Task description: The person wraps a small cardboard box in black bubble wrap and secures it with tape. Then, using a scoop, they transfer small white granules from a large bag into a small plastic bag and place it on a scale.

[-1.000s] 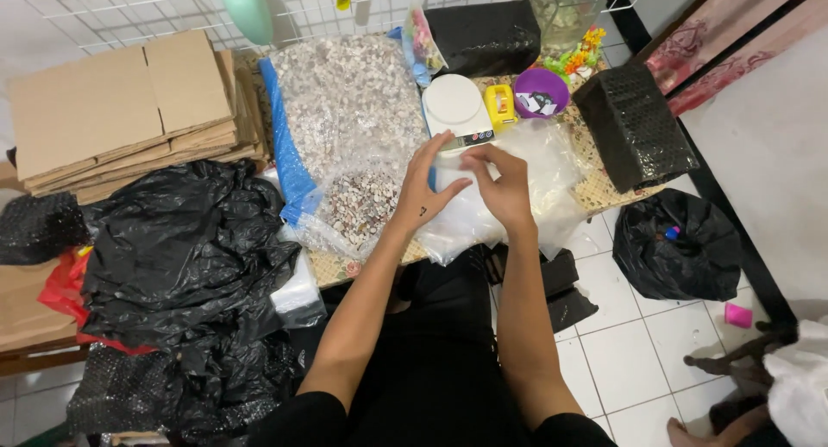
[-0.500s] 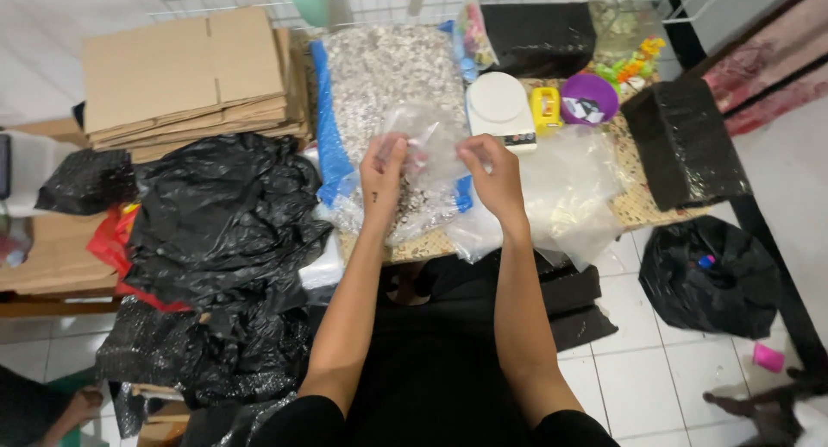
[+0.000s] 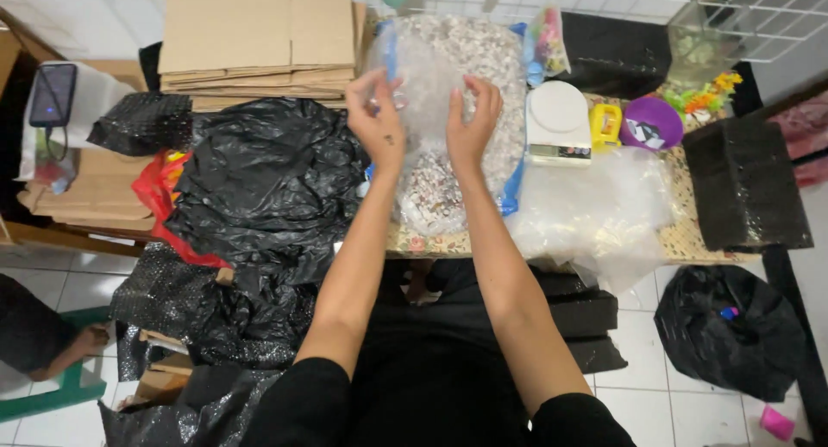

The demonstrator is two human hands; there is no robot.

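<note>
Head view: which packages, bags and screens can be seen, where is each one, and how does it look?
Clear plastic bag: held up by left hand and right hand.
Big bag of small pale pieces: table centre, clear with blue edge.
Kitchen scale: right of it, white, small display.
Flat cardboard boxes: top left, brown.
Phone: far left, dark screen.

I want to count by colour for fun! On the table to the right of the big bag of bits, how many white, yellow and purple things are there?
White: 1, the kitchen scale
Yellow: 1, the small yellow thing
Purple: 1, the purple bowl
Total: 3
</note>
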